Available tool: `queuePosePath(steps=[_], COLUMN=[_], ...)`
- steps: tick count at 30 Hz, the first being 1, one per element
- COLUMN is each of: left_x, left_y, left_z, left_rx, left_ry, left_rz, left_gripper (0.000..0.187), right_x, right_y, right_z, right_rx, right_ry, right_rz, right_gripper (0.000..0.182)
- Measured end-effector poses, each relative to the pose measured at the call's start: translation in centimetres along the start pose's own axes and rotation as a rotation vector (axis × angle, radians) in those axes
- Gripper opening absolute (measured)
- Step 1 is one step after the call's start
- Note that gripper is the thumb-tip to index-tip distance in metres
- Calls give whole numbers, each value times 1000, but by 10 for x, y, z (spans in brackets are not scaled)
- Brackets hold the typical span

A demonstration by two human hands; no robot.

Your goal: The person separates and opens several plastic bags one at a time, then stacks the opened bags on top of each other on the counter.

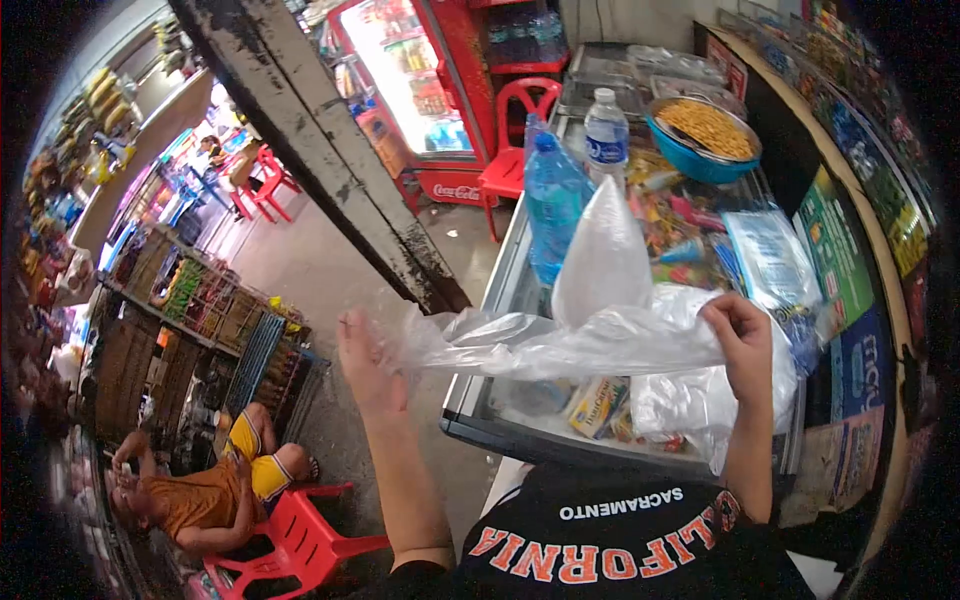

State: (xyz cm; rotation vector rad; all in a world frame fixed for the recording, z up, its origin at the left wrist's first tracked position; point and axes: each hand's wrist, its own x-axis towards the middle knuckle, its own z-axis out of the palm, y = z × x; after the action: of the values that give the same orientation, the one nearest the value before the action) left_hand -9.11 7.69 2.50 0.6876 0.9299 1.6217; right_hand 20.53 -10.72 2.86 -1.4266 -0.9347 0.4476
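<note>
Plastic film [520, 347], clear, runs roughly level across mid-frame, between the two hands. Right hand [742, 345], right of centre: thumb and curled fingers pinch the film's right end. Left hand [372, 368], left of centre: fingers point up, film bunched against its inner side; can't tell if they grip it or it just lies there.

Counts: one film strip, two hands. One whitish plastic peak [604, 250] rising behind the strip, upper centre. One clear bottle [606, 135] with white cap; one larger blue bottle [556, 205] left of it. One teal bowl [705, 160] of yellow-brown bits, upper right. One seated person [205, 495] in orange top, lower left.

Hard to see: left fingertips blurred, film edge there too. Strip covers the foot of the peak, so can't tell if they're one piece. White plastic [675, 405] on the glass-topped counter [500, 425] is partly behind strip and right forearm; number of layers unclear. Small packets under the glass: glare and overlap, no count.
</note>
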Motion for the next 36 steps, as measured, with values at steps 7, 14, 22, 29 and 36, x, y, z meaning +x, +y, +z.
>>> queuePosePath(steps=[7,14,22,29,36], left_x=[-18,-104,-92,-75,-112], left_y=[35,-13,-50,-48,15], left_z=[19,66,47,44,144], left_rx=[892,463,510,-20,-94], left_ry=[-79,-1156,-1738,-1292,-640], left_rz=[679,441,-358,-481,-528], left_gripper=[39,51,23,19,33], right_x=[4,-16,-17,-4,61], right_y=[-29,-47,-20,25,-23], right_z=[-7,30,-14,-29,23], right_rx=[-301,-197,858,1483,1583], right_ry=[33,-430,-527,-477,-510], right_rz=[-41,-361,215,425,340], right_gripper=[9,8,34,34,39])
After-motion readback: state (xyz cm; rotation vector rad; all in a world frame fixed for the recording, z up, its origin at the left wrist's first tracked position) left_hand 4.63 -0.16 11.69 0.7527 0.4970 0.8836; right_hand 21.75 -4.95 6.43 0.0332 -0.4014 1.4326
